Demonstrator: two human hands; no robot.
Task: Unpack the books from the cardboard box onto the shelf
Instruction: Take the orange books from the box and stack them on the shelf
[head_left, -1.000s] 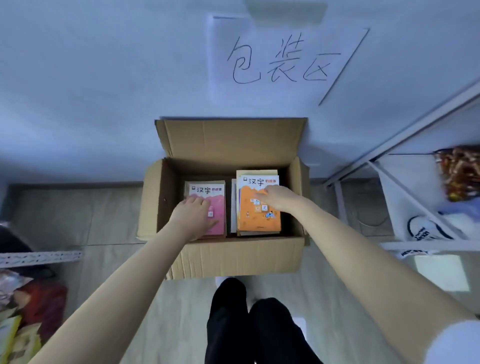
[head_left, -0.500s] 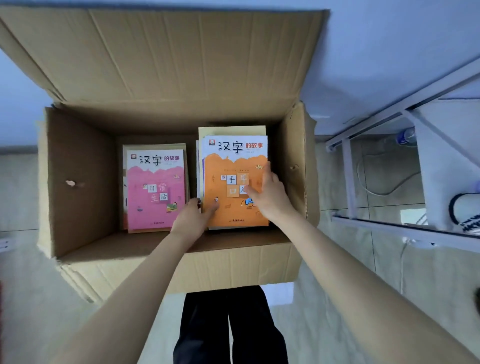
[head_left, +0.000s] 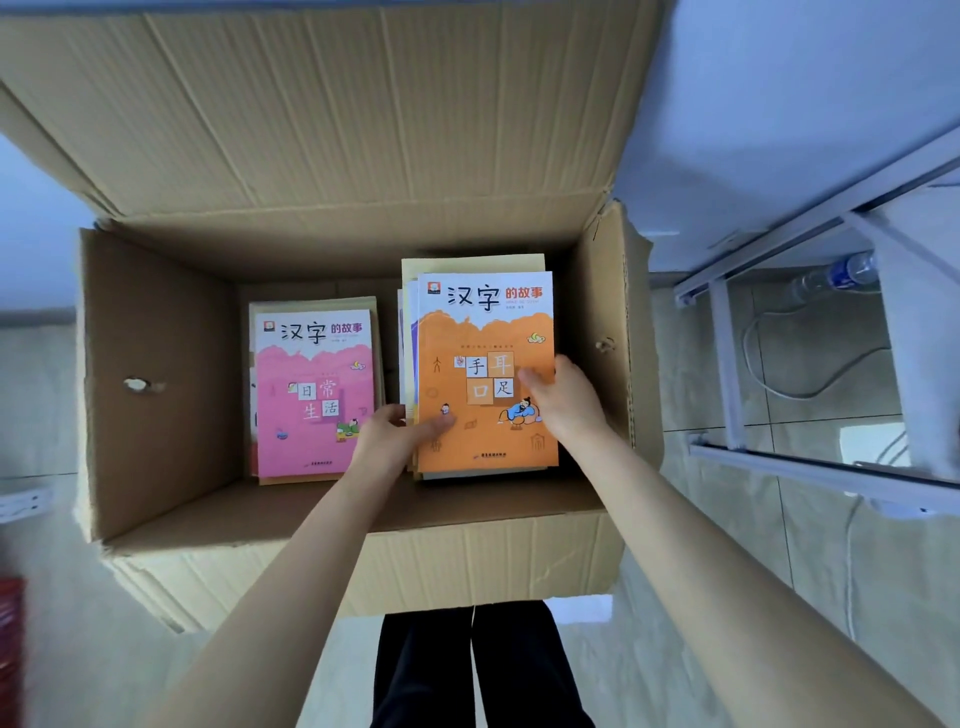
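Note:
An open cardboard box (head_left: 156, 374) stands on the floor below me with two stacks of books inside. The right stack is topped by an orange book (head_left: 485, 332); the left stack is topped by a pink book (head_left: 311, 384). My left hand (head_left: 395, 436) grips the left edge of the orange stack, thumb on the cover. My right hand (head_left: 563, 400) grips its right edge, thumb lying across the cover. The white metal shelf (head_left: 727, 364) stands to the right of the box.
The box's back flap (head_left: 337, 114) stands up against the wall. A water bottle (head_left: 836, 275) and a cable (head_left: 810, 374) lie under the shelf. My dark trouser legs (head_left: 478, 670) are just in front of the box. Something red (head_left: 10, 639) sits at the left edge.
The view has dropped close over the box. My left hand left the pink book and moved to the orange stack's left edge; my right hand slid to its right edge.

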